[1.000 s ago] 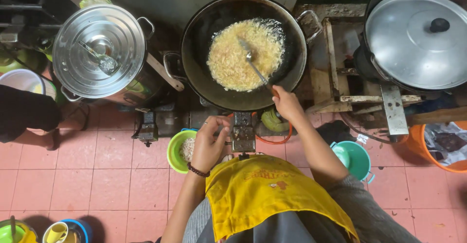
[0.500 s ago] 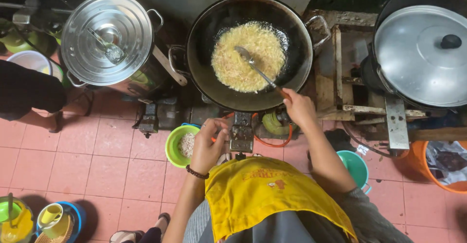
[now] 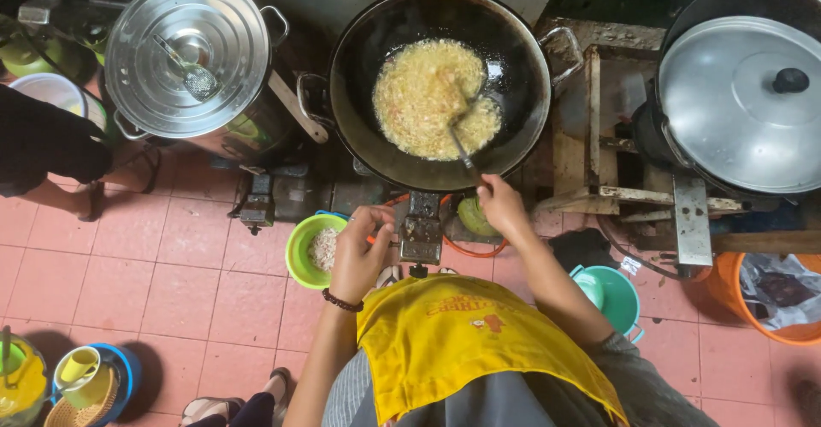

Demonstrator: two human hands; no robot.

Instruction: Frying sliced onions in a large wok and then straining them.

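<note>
The person's right hand (image 3: 500,204) is closed around the handle of a long metal spatula (image 3: 457,140), whose blade end lies in the yellowish fried food (image 3: 423,97) spread across the bottom of a large round black wok (image 3: 522,76). The wok sits on a burner stand with metal loop handles at its left and right edges. The left hand (image 3: 359,252) is held loosely curled, fingers half bent and holding nothing, just beside the burner's metal control fitting (image 3: 421,230) below the wok's near edge. A dark beaded bracelet (image 3: 342,301) circles that wrist. Just left of the left hand, a small lime-green plastic bowl (image 3: 301,252) with pale shreds in it stands on the reddish tiled floor (image 3: 154,264). A yellow apron (image 3: 462,341) covers the person's front. To the left of the wok stands a tall steel stockpot with a shiny lid (image 3: 184,55), and a small skimmer ladle (image 3: 192,72) rests on that lid. To the right, a dark pot carries a grey metal lid with a black knob (image 3: 740,102). A teal plastic bucket (image 3: 611,299) stands near the right forearm, and an orange tub (image 3: 765,294) lies at the far right.
</note>
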